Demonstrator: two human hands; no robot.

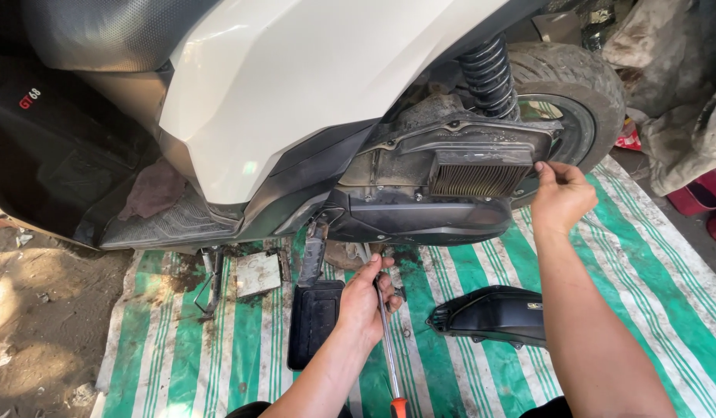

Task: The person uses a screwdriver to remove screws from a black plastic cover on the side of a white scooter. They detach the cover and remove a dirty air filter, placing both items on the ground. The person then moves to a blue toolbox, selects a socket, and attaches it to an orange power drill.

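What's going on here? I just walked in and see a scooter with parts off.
A person works at the side of a white scooter standing over a green-striped tarp. The right hand grips the edge of the exposed air filter beside the rear wheel. The left hand holds a screwdriver, its tip up under the engine. Two black covers lie on the tarp.

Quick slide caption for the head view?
Right hand at exposed air filter on white scooter; left hand holds screwdriver.
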